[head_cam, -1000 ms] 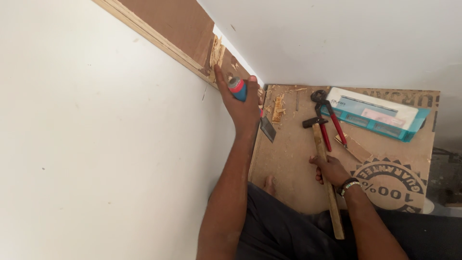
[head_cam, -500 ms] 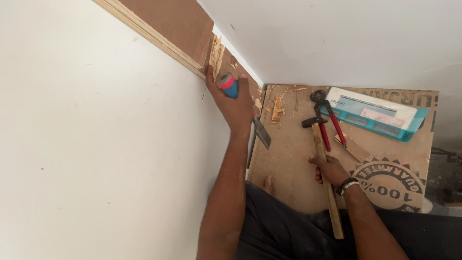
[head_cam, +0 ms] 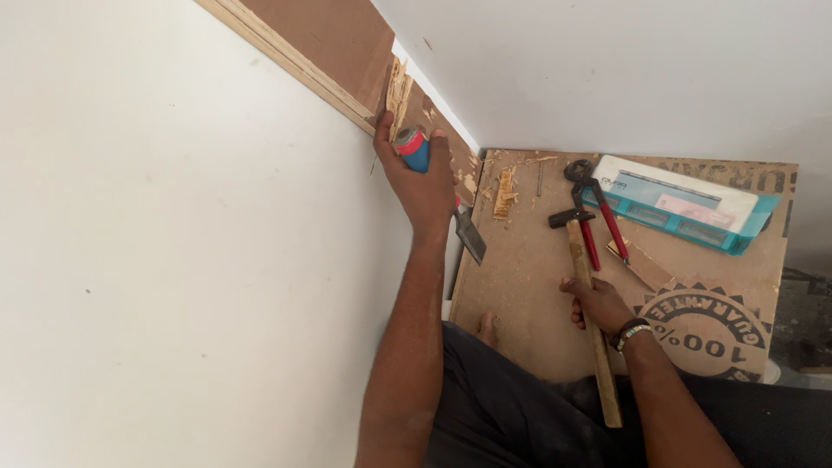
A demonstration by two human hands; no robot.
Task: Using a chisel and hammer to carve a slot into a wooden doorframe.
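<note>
Two hands | left hand (head_cam: 419, 178) grips chisel (head_cam: 433, 186) | right hand (head_cam: 598, 305) grips hammer (head_cam: 588, 308)

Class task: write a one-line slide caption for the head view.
Left hand grips a chisel at splintered wooden trim; right hand holds a hammer.

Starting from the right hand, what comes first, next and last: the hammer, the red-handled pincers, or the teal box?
In the head view, from the right hand:
1. Hammer: the hand grips its wooden handle.
2. Red-handled pincers: just above, beside the hammer head.
3. Teal box: farthest, up and to the right on the board.
</note>
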